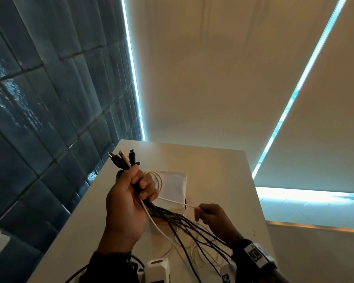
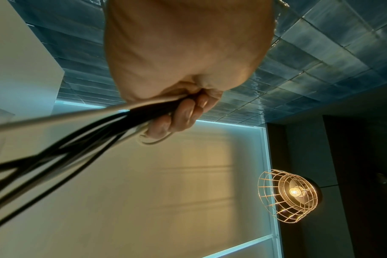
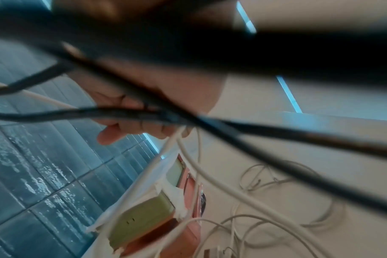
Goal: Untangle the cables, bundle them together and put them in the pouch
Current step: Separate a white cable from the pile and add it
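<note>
In the head view my left hand [image 1: 129, 197] is raised above the white table [image 1: 213, 166] and grips a bundle of black and white cables [image 1: 184, 223]. Their plugs [image 1: 123, 158] stick up out of the fist. A white cable [image 1: 172, 200] loops round my left fingers and runs right to my right hand [image 1: 211, 215], which pinches it taut. The loose ends trail down toward me. A white cloth pouch [image 1: 173, 184] lies flat on the table behind both hands. The left wrist view shows my fingers [image 2: 181, 113] curled round the bundle [image 2: 99, 132]. The right wrist view is blurred.
A blue tiled wall [image 1: 39, 119] runs along the table's left edge. White box-shaped devices [image 1: 157, 268] sit at the near edge. Loose white cable loops [image 3: 287, 209] lie on the table beside green and pink boxes [image 3: 144, 220]. A wire-cage lamp [image 2: 289, 195] hangs overhead.
</note>
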`<state>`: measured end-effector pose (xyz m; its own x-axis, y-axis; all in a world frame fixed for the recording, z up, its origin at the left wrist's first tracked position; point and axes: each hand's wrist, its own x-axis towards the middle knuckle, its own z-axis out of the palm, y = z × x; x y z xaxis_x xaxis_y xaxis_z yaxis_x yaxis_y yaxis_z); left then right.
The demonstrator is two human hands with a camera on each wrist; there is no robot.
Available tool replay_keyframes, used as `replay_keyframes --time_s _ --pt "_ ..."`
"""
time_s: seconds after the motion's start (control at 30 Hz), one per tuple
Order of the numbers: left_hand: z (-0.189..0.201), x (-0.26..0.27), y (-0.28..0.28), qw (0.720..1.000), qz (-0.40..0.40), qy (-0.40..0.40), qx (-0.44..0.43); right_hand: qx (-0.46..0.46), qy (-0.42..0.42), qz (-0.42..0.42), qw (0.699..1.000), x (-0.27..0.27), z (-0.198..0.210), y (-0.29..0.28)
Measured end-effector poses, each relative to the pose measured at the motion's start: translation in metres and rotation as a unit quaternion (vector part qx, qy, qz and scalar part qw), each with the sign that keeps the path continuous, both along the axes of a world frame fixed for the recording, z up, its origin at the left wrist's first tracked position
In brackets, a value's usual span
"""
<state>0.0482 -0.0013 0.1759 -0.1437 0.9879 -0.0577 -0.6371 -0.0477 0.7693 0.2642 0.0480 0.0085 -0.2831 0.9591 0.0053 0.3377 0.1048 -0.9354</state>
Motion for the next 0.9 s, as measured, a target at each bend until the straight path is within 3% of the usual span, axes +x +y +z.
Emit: replay_keyframes --time_s 0.33,0.47,0.57,0.67,0.8,0.9 --pt "0.004 -0.003 -0.002 1.000 0.004 0.029 -0.009 -0.057 -0.064 -0.110 0.990 0.001 -0.012 -0.001" --pt "0.000 0.001 0.002 0.997 -0.017 0.045 -0.060 -0.086 0.091 -0.187 0.974 -0.008 0.021 0.004" --pt "-0.004 0.008 0.004 0.994 -0.029 0.049 -0.094 -0.059 0.216 -0.124 0.967 -0.019 0.067 0.001" --pt "-0.009 0.014 0.007 0.992 -0.033 0.056 -0.112 0.001 0.275 -0.033 0.961 -0.033 0.104 -0.010" --pt "-0.009 0.018 0.011 0.992 -0.019 0.053 -0.114 0.045 0.280 0.060 0.957 -0.044 0.125 -0.026" --pt "-0.004 0.017 0.010 0.995 -0.026 -0.004 -0.095 0.016 0.226 0.113 0.967 -0.044 0.123 -0.030"
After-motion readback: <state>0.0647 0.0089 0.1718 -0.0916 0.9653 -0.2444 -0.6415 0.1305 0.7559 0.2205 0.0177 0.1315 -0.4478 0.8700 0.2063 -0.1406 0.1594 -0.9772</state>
